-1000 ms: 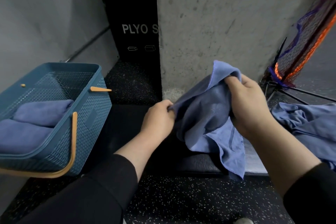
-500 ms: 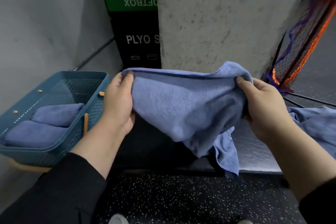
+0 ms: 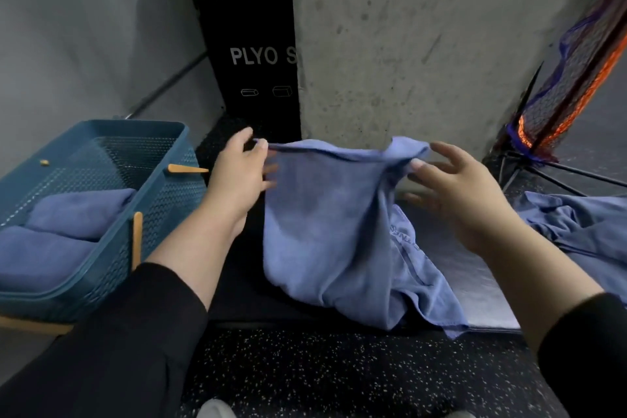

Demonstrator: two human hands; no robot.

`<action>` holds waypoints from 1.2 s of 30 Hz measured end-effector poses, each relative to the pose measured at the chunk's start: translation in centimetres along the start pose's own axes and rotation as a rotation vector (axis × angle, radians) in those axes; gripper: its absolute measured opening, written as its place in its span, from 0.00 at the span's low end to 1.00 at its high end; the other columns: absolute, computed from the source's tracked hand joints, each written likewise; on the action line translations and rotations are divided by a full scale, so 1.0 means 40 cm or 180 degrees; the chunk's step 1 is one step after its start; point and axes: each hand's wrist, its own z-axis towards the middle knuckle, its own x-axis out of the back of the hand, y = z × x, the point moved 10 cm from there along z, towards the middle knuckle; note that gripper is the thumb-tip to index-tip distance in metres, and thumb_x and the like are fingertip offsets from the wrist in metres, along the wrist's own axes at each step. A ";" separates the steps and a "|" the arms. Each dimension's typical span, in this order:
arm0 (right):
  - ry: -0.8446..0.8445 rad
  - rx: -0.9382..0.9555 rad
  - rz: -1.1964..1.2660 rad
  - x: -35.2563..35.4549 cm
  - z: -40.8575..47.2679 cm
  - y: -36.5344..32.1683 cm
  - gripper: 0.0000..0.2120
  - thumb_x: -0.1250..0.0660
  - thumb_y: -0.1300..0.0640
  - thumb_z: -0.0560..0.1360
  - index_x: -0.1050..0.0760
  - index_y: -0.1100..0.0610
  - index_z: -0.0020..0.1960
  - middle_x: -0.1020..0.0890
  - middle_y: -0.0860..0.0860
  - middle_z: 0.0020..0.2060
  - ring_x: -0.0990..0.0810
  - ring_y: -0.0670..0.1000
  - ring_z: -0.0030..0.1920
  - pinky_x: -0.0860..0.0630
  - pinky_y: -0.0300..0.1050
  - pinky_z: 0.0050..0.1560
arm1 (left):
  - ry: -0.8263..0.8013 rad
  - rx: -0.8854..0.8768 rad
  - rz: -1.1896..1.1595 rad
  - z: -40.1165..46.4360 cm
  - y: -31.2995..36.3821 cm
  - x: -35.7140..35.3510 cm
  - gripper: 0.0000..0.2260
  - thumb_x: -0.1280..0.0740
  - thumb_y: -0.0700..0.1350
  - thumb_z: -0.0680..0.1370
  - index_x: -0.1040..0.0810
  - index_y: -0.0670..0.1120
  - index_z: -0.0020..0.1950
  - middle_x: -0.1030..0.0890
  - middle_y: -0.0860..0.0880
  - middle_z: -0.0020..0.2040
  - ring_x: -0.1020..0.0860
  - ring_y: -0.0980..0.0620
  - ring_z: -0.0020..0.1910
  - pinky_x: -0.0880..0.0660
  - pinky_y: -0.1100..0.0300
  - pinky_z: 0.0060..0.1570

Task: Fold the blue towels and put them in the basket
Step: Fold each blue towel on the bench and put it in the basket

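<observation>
1. We see the blue towel (image 3: 325, 231) held up by its top edge in front of the concrete pillar (image 3: 407, 44); its lower part hangs down and lies crumpled on the counter (image 3: 475, 282).
2. The left hand (image 3: 237, 176) pinches the towel's top left corner between thumb and fingers.
3. The right hand (image 3: 454, 193) is at the top right corner. Its thumb touches the cloth and its fingers are spread; whether this grip really pinches the towel, we cannot tell.
4. Left of the pillar stands the teal basket (image 3: 163, 193), with two folded towels (image 3: 68, 227) inside.
5. Right of the pillar, another blue cloth (image 3: 583, 224) lies unfolded, and a net with orange and blue edges (image 3: 576, 61) leans above it.
</observation>
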 end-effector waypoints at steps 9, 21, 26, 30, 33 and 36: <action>-0.1112 -0.0511 -0.3173 -0.056 0.006 0.257 0.16 0.27 0.44 0.73 0.18 0.57 0.46 0.15 0.53 0.36 0.17 0.53 0.35 0.20 0.49 0.40 | -0.0838 0.0289 0.3584 -0.008 -0.233 -0.024 0.19 0.33 0.58 0.79 0.23 0.49 0.65 0.20 0.50 0.59 0.21 0.47 0.56 0.26 0.55 0.51; -0.1167 -0.0153 -0.3624 -0.168 -0.027 0.265 0.16 0.33 0.53 0.74 0.35 0.56 0.32 0.30 0.51 0.27 0.32 0.51 0.29 0.35 0.45 0.31 | -0.1389 0.0527 0.3600 -0.056 -0.336 -0.090 0.11 0.35 0.47 0.79 0.27 0.48 0.36 0.22 0.43 0.38 0.23 0.46 0.37 0.36 0.58 0.31; -0.0712 -0.0599 -0.0388 -0.163 0.004 0.221 0.16 0.38 0.49 0.72 0.19 0.57 0.50 0.16 0.46 0.45 0.19 0.45 0.49 0.25 0.45 0.54 | -0.0849 0.0801 -0.0252 -0.050 -0.226 -0.104 0.13 0.42 0.50 0.85 0.21 0.44 0.55 0.15 0.44 0.53 0.16 0.49 0.50 0.18 0.50 0.52; -0.0738 -0.1164 0.0967 -0.173 -0.009 0.231 0.16 0.37 0.55 0.79 0.21 0.65 0.59 0.17 0.61 0.55 0.18 0.56 0.59 0.27 0.53 0.67 | -0.1574 0.1024 -0.0691 -0.090 -0.208 -0.157 0.11 0.38 0.46 0.84 0.20 0.42 0.59 0.15 0.43 0.57 0.17 0.48 0.57 0.23 0.51 0.60; -0.0494 -0.0996 0.0706 -0.144 0.013 0.218 0.12 0.32 0.54 0.78 0.20 0.63 0.53 0.17 0.58 0.46 0.17 0.57 0.54 0.24 0.52 0.62 | -0.1286 0.0858 -0.0056 -0.075 -0.219 -0.128 0.08 0.37 0.40 0.83 0.18 0.41 0.55 0.14 0.43 0.53 0.17 0.47 0.54 0.20 0.53 0.54; -0.0600 -0.0896 0.0465 -0.136 0.015 0.189 0.09 0.30 0.56 0.77 0.21 0.61 0.54 0.16 0.58 0.45 0.17 0.56 0.48 0.20 0.53 0.53 | -0.0705 0.0819 -0.0813 -0.033 -0.197 -0.077 0.11 0.39 0.44 0.85 0.21 0.43 0.62 0.15 0.44 0.56 0.16 0.47 0.56 0.20 0.51 0.53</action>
